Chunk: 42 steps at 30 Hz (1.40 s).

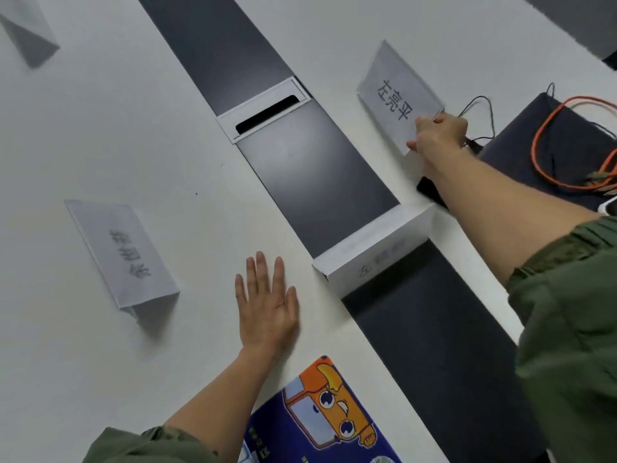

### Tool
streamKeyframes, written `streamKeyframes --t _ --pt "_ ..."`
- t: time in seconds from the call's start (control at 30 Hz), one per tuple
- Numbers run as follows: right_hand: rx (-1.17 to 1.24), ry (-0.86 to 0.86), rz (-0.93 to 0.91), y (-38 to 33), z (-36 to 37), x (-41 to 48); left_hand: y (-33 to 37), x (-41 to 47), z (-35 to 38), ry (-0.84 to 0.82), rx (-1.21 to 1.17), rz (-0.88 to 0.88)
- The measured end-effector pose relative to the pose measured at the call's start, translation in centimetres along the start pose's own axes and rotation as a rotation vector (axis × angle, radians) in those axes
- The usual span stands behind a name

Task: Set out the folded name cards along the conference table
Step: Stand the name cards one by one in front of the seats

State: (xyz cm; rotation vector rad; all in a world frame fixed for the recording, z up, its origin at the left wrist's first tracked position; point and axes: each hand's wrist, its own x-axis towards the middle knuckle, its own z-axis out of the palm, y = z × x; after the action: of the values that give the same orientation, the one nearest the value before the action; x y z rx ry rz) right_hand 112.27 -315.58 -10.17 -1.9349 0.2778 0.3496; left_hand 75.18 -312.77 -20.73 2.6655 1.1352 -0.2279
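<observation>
Right hand: reached out across the table, fingers curled on the near end of the far card — a pinch at one corner only.
Left hand: flat on the white top, fingers straight and spread, holding nothing; looks like a brace.
Far card: tented on the far white side, beyond the dark strip, just beside a black wire and a dark bag with an orange cord.
Other cards: left card stands on the near side; mid card sits across the strip; one more, blurred, at the top-left corner.
Risk, grip: a corner hold on light folded paper — a twist could splay the fold or tip it flat.
Risk, wire: drawing the hand back could snag the wire and drag the card askew.
Risk, forearm: it passes just beside the mid card; a dropped elbow could knock it.
Risk, lean: weight seems to be on the left hand; a slip would jolt the reach.
</observation>
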Motion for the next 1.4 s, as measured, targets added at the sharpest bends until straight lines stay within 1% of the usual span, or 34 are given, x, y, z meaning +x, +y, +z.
streamKeyframes --t 0.23,0.37,0.47,0.53,0.6,0.67,0.73,0.8,0.87,0.97,1.13,1.27,1.4 --pt "-0.002 -0.039 0.168 1.4 2.9 1.9 -0.8 0.5 0.2 0.000 0.035 -0.007" --pt "-0.140 -0.145 0.126 0.3 2.2 0.8 -1.2 0.7 0.5 -0.005 0.045 -0.004" --pt "-0.206 -0.149 0.098 -0.2 0.8 -1.0 -1.2 0.9 0.4 -0.009 0.043 0.007" --pt "-0.223 -0.078 0.050 -0.8 -0.4 -2.7 -1.1 0.9 -0.2 -0.059 0.028 0.028" --pt "-0.292 -0.060 -0.066 -1.1 -1.6 -4.8 -1.3 1.2 -1.3 -0.172 0.025 0.051" --pt "-0.369 -0.105 -0.169 -1.3 -2.8 -7.3 -1.3 1.8 -3.3 -0.305 0.030 0.064" --pt "-0.444 -0.160 -0.247 -1.6 -3.8 -10.2 -1.0 2.0 -6.3 -0.422 -0.031 0.039" --pt "-0.513 -0.219 -0.354 -1.9 -4.7 -13.9 -1.3 0.6 -9.3 -0.450 -0.126 0.004" --pt "-0.594 -0.287 -0.447 -2.1 -5.2 -17.3 -1.7 -1.3 -11.5 -0.407 -0.176 0.000" --pt "-0.716 -0.379 -0.541 -1.1 -6.1 -22.3 -2.4 -5.0 -14.4 -0.311 -0.175 0.026" --pt "-0.854 -0.469 -0.679 1.2 -7.7 -31.2 -4.9 -12.3 -19.7 -0.167 -0.152 0.048" --pt "-0.875 -0.514 -0.759 3.5 -9.2 -38.4 -8.0 -19.5 -23.6 -0.036 -0.158 0.044" --pt "-0.868 -0.542 -0.867 6.0 -10.6 -47.1 -12.5 -29.5 -26.5 0.080 -0.197 -0.002"
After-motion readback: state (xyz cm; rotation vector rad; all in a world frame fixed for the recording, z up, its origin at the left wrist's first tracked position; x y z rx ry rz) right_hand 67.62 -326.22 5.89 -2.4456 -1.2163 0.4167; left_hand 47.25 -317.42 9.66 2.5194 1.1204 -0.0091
